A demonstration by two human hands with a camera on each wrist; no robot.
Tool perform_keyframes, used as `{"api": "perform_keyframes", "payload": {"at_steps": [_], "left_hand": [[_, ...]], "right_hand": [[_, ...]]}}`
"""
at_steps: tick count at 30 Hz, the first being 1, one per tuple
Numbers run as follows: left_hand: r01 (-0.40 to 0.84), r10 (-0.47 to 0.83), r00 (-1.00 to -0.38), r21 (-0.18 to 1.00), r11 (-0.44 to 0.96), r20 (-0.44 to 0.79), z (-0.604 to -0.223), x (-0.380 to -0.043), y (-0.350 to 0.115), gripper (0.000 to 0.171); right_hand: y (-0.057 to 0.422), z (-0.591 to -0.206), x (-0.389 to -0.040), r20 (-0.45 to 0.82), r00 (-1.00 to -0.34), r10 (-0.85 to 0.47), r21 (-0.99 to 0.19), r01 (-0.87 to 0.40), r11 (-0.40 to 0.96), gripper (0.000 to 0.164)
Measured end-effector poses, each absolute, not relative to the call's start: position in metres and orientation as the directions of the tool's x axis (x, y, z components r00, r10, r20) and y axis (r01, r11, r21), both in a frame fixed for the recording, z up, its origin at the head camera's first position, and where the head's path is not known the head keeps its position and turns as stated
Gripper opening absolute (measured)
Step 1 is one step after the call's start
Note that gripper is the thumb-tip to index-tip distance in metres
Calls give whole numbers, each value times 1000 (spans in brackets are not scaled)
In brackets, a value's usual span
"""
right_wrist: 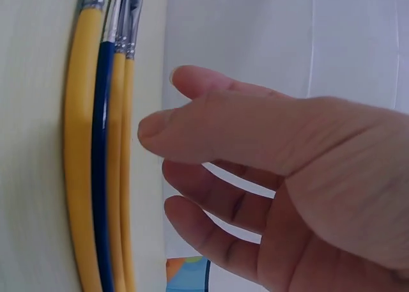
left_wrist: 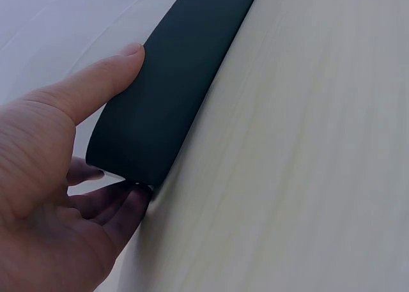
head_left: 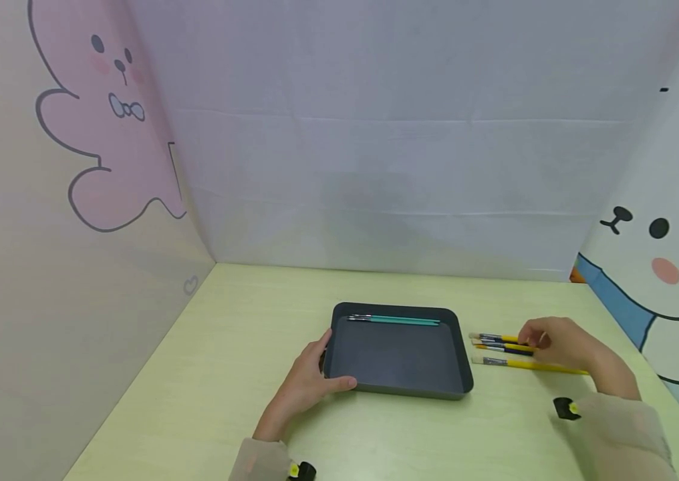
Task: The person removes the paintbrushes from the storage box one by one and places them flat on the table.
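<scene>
The head view showed the left hand (head_left: 305, 382) gripping the tray's (head_left: 399, 357) near-left corner, thumb on the near side, fingers at the left. The right hand (head_left: 568, 344) hovered with fingers loosely bent, holding nothing, over the yellow and blue brushes (right_wrist: 100, 145) lying right of the tray. Green brushes (head_left: 405, 321) lay inside it.

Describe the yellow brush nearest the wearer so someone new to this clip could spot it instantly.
On the pale table, find the dark gray tray. Just right of it, near the person's right hand, several brushes lie roughly side by side. Yours is the yellow brush nearest the wearer, set off from the rest by a visible gap.
</scene>
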State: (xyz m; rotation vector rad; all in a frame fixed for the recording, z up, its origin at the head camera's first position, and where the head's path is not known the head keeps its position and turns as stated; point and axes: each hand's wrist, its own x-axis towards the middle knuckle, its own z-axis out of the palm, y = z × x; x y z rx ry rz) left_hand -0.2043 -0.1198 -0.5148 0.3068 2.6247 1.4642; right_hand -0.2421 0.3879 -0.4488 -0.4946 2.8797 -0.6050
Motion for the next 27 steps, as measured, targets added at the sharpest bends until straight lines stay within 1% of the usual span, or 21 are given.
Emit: {"api": "perform_keyframes", "payload": {"at_steps": [9, 17, 23, 27], "left_hand": [[111, 229, -973, 854, 508, -9, -514, -202, -120, 119], [116, 228, -974, 851, 512, -4, -515, -201, -121, 119], [115, 226, -974, 852, 510, -4, -514, -201, -119, 119], [116, 225, -974, 852, 510, -1, -514, -201, -119, 119]], "right_hand": [[373, -437, -240, -30, -920, -391, -403, -347, 847, 31], [356, -433, -237, 89, -891, -445, -357, -446, 821, 40], [345, -431, -234, 151, -868, -474, -352, -495, 794, 46], [337, -430, -233, 208, -841, -499, -330, -541, 774, 49]]}}
